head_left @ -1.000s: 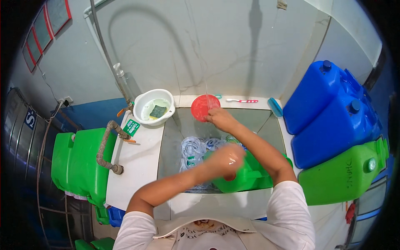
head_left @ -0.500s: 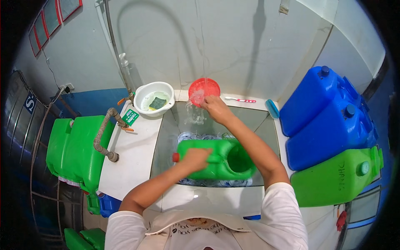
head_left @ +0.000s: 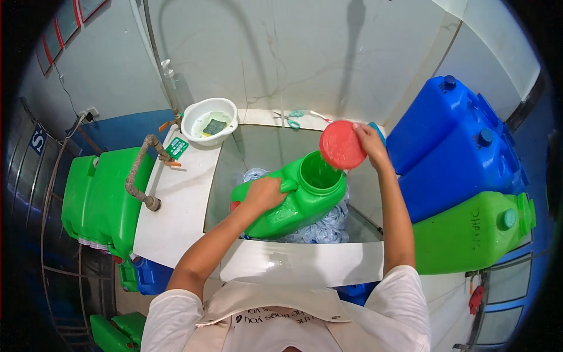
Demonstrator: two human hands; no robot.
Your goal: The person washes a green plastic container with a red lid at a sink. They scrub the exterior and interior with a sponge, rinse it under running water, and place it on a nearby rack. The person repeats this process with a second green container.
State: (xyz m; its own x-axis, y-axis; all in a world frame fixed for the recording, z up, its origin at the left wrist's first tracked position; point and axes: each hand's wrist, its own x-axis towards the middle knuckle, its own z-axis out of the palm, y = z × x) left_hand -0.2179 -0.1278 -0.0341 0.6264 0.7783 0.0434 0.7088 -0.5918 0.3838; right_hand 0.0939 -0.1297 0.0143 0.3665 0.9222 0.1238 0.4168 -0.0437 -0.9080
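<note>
A wet green jug [head_left: 311, 202] hangs tilted over the sink, its wide round mouth turned up and to the right. My left hand [head_left: 267, 193] is closed around the jug's handle. Between the fingers of my right hand [head_left: 370, 144] is a round red lid [head_left: 340, 145], held up beside the jug's mouth without covering it. A small red cap [head_left: 234, 206] shows at the jug's left end, partly behind my left wrist. Under the jug lies a pale blue-white bundle [head_left: 322, 227], which I cannot identify; the jug hides part of it.
On the sink's [head_left: 270, 146] back ledge lie teal-handled scissors [head_left: 294, 122] and a toothbrush [head_left: 321, 117]. A white bowl [head_left: 193, 124] holds a sponge. A pipe [head_left: 135, 179] rises from the left counter. Blue jugs [head_left: 422, 190] and a light green jug [head_left: 457, 237] stand at right.
My right hand has brought the red lid from the running water at the back toward me and to the right. The green jug has turned so its mouth faces more upward; my left hand keeps its handle.
</note>
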